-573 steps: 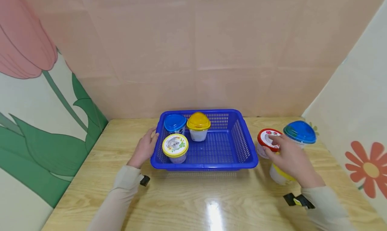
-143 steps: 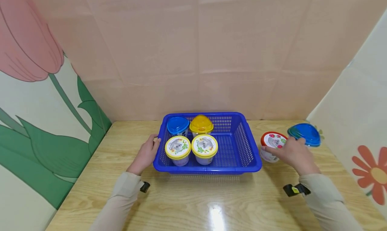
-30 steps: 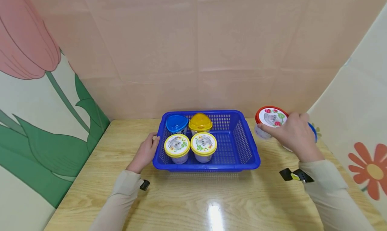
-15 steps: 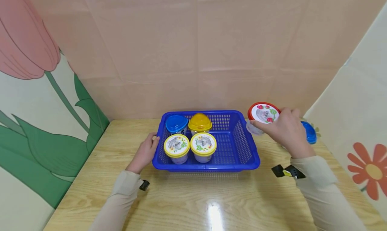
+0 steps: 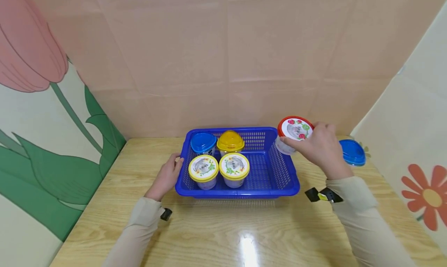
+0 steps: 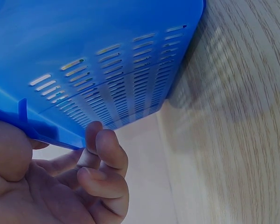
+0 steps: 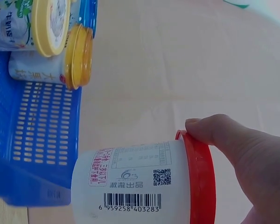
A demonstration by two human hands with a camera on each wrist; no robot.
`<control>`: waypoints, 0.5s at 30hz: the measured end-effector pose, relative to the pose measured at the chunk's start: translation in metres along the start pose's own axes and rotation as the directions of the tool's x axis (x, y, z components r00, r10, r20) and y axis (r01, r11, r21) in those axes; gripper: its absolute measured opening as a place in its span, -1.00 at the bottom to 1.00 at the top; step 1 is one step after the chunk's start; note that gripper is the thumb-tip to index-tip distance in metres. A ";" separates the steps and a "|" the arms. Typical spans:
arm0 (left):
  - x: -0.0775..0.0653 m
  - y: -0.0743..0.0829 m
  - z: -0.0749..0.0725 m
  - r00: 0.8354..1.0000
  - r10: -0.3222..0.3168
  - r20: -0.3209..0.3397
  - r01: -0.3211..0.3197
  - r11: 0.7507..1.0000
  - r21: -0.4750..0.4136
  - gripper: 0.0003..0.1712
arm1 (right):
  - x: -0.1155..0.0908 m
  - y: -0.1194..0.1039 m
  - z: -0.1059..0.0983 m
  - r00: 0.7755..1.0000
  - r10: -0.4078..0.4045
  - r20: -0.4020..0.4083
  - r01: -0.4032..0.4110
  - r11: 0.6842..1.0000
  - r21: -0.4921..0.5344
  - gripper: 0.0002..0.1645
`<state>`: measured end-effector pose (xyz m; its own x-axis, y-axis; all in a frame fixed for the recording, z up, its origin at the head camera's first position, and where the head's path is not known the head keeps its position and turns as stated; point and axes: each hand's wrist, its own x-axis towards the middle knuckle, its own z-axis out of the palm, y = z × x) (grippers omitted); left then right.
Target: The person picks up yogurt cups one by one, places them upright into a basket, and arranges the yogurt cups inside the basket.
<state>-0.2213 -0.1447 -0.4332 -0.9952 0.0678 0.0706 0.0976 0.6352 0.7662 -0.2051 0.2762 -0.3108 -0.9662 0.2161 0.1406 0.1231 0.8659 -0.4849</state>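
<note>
My right hand (image 5: 323, 148) grips a lidded plastic cup with a red strawberry-printed lid (image 5: 297, 129) by its lid rim. The cup is held in the air at the right end of a blue plastic basket (image 5: 237, 193); its barcode side faces the right wrist camera. My left hand (image 5: 165, 177) holds the basket's left rim, and the left wrist view shows its curled fingers (image 6: 111, 151) under that rim. Inside the basket stand a blue domed-lid cup (image 5: 203, 143), a yellow domed-lid cup (image 5: 230, 141) and two flat yellow-lidded cups, one left (image 5: 204, 169) and one right (image 5: 234, 167).
A blue-lidded cup (image 5: 352, 152) stands on the wooden table (image 5: 209, 232) at the right, partly behind my right hand. A pink wall covering (image 5: 223, 65) rises behind the basket. Flower-painted panels border the left and right sides.
Over the last second the red-lidded cup moves left in my right hand towards the basket, uncovering more of the blue-lidded cup. Earlier, a second yellow-lidded cup came into the basket. My left hand stays put.
</note>
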 end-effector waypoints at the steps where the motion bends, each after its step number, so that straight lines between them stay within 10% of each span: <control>1: 0.000 0.000 0.000 1.000 0.001 -0.002 -0.001 1.000 0.001 -0.46 | 0.000 -0.001 0.001 1.000 -0.004 -0.002 0.004 1.000 0.001 0.50; 15: -0.001 0.000 -0.002 1.000 0.000 -0.003 0.000 1.000 -0.006 -0.47 | 0.014 -0.018 0.015 0.998 -0.052 0.036 0.053 0.999 -0.006 0.42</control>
<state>-0.2200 -0.1458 -0.4321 -0.9952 0.0658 0.0727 0.0980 0.6305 0.7700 -0.2246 0.2572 -0.3129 -0.9788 0.1542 0.1351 0.0733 0.8787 -0.4717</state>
